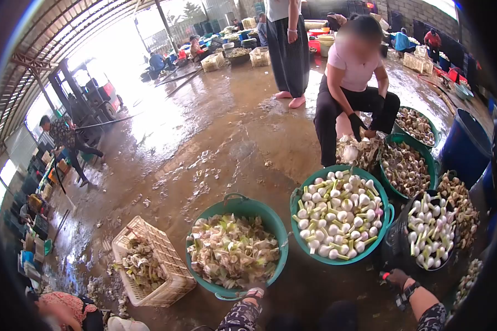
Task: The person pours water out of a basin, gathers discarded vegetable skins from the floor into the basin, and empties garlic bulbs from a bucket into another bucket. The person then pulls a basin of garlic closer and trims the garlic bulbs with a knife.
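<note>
My left hand, in a dark glove, is at the near rim of a green tub filled with papery garlic skins. Its fingers are too small and dark to make out. My right hand, also gloved, is closed around a small red-handled tool whose working end is hard to see. Just beyond it stands a black tub of trimmed white garlic bulbs. Between my hands, farther out, sits a green tub heaped with peeled garlic bulbs with short green stems.
Facing me, a seated person with dark gloves handles garlic beside green tubs of untrimmed bulbs. A plastic crate of scraps is at left. Farther off are a standing person, a forklift and a person with a hose on wet floor.
</note>
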Available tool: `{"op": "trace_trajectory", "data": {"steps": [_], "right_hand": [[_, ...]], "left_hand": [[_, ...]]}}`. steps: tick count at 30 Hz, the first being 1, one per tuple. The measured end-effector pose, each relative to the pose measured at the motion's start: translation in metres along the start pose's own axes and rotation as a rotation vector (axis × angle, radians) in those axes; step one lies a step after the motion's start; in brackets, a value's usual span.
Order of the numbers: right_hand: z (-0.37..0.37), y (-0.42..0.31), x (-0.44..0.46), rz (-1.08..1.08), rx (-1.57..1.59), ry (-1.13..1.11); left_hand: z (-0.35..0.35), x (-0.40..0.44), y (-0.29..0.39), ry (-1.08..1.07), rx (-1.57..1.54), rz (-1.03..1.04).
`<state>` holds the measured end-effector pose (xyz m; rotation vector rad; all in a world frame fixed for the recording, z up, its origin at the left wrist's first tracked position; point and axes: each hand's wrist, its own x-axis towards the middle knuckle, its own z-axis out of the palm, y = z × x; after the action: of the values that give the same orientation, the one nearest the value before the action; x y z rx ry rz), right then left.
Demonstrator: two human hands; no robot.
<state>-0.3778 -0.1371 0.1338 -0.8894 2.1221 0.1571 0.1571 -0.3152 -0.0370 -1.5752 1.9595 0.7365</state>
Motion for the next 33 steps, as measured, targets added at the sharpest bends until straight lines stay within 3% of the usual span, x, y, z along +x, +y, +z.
{"op": "trace_trajectory", "data": {"steps": [1, 3, 5, 7, 9, 11, 12, 13, 15, 16, 17, 18, 19, 20, 21, 22, 23, 25, 26, 27, 29, 31, 33], "right_hand": [[-0.001, 0.011, -0.018, -0.086, -0.05, -0.004], [-0.007, 0.032, -0.056, -0.213, -0.113, 0.0], [-0.013, 0.042, -0.101, 0.125, -0.102, -0.001], [-0.018, 0.053, -0.149, 0.214, -0.094, -0.012], [-0.014, 0.068, -0.192, 0.309, -0.073, -0.022], [0.0, 0.095, -0.232, 0.218, -0.162, -0.016], [0.053, 0.189, -0.201, -0.377, -0.656, -0.082], [0.059, 0.192, -0.22, -0.371, -0.647, -0.091], [0.075, 0.198, -0.281, -0.273, -0.55, -0.052], [0.082, 0.186, -0.313, -0.073, -0.441, -0.071], [0.103, 0.21, -0.331, -0.077, -0.366, 0.083], [0.073, 0.158, -0.384, 0.236, -0.212, 0.137], [0.068, 0.151, -0.41, 0.283, -0.226, -0.055], [0.071, 0.146, -0.438, 0.248, -0.196, -0.066], [0.078, 0.147, -0.464, 0.214, -0.166, -0.079], [0.102, 0.172, -0.48, -0.065, -0.292, 0.027], [0.077, 0.127, -0.516, -0.155, -0.551, -0.04], [0.106, 0.131, -0.545, 0.116, -0.281, -0.075], [0.135, 0.147, -0.546, 0.153, -0.269, -0.076], [0.185, 0.182, -0.545, 0.271, 0.124, -0.042], [0.203, 0.18, -0.57, 0.401, 0.535, 0.009], [0.164, 0.125, -0.595, 1.038, 1.333, -0.089], [0.154, 0.097, -0.606, 1.037, 1.543, -0.03]], "left_hand": [[-0.04, -0.031, 0.023, -0.007, 0.047, -0.026], [-0.08, -0.064, 0.04, 0.024, -0.162, -0.067], [-0.12, -0.11, 0.046, 0.103, -0.229, -0.062], [-0.137, -0.14, 0.035, 0.02, -0.263, -0.068], [-0.138, -0.172, 0.01, 0.076, -0.234, 0.007], [-0.151, -0.227, -0.009, 0.055, -0.263, 0.04], [-0.129, -0.228, -0.031, 0.041, 0.135, 0.285], [-0.124, -0.246, -0.047, 0.031, 0.144, 0.289], [-0.119, -0.298, -0.076, -0.012, -0.24, -0.049], [-0.145, -0.338, -0.075, -0.167, -0.323, -0.161], [-0.156, -0.365, -0.079, -0.123, -0.329, -0.195], [-0.151, -0.391, -0.089, -0.097, -0.325, -0.227], [-0.143, -0.405, -0.106, -0.119, -0.292, -0.185], [-0.161, -0.439, -0.097, -0.102, -0.474, -0.275], [-0.151, -0.456, -0.108, -0.086, -0.386, -0.282], [-0.148, -0.464, -0.12, -0.045, -0.306, -0.28], [-0.154, -0.477, -0.124, -0.094, -0.303, -0.303], [-0.183, -0.504, -0.114, -0.206, -0.383, -0.338], [-0.139, -0.488, -0.149, -0.129, -0.445, -0.345], [-0.102, -0.476, -0.176, -0.048, -0.508, -0.36], [-0.125, -0.482, -0.167, -0.061, -0.414, -0.341], [-0.147, -0.467, -0.155, -0.053, -0.315, -0.301], [-0.165, -0.448, -0.141, -0.188, -0.574, -0.365]]}}
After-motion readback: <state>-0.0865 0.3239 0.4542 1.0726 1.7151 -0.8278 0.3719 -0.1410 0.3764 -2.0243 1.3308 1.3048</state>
